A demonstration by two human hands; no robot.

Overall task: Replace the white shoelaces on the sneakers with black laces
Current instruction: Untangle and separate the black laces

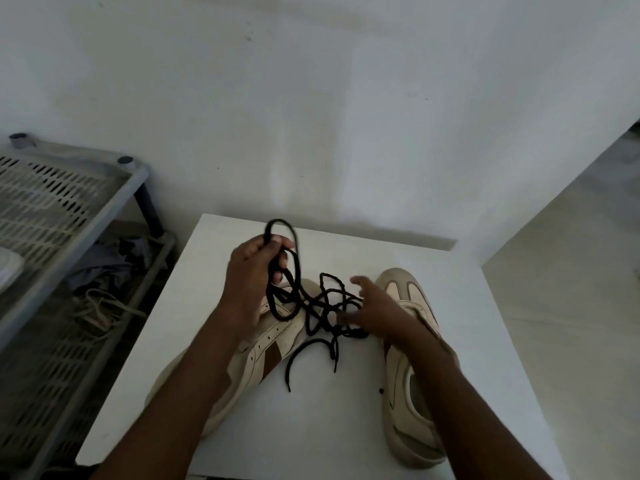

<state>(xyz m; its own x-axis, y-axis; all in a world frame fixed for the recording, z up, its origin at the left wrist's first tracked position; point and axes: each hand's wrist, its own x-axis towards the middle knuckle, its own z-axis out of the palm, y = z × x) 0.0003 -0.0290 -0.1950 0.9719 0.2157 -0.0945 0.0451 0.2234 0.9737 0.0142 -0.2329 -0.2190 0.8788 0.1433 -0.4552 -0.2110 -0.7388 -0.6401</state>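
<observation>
Two cream sneakers with brown stripes lie on a small white table (346, 431). The left sneaker (263, 348) lies partly under my left forearm, and the right sneaker (408, 386) runs under my right forearm. A tangle of black laces (318, 306) hangs and lies between the two shoes. My left hand (254, 271) grips a loop of black lace and holds it raised above the left sneaker. My right hand (375, 311) hovers with spread fingers at the tangle's right side, its fingertips blurred among the strands. No laces show in the shoes' eyelets.
A grey plastic rack (69, 216) with slotted shelves stands to the left of the table. Pale laces (100, 310) and dark cloth lie on its lower shelf. A white wall rises right behind the table, and pale floor lies to the right.
</observation>
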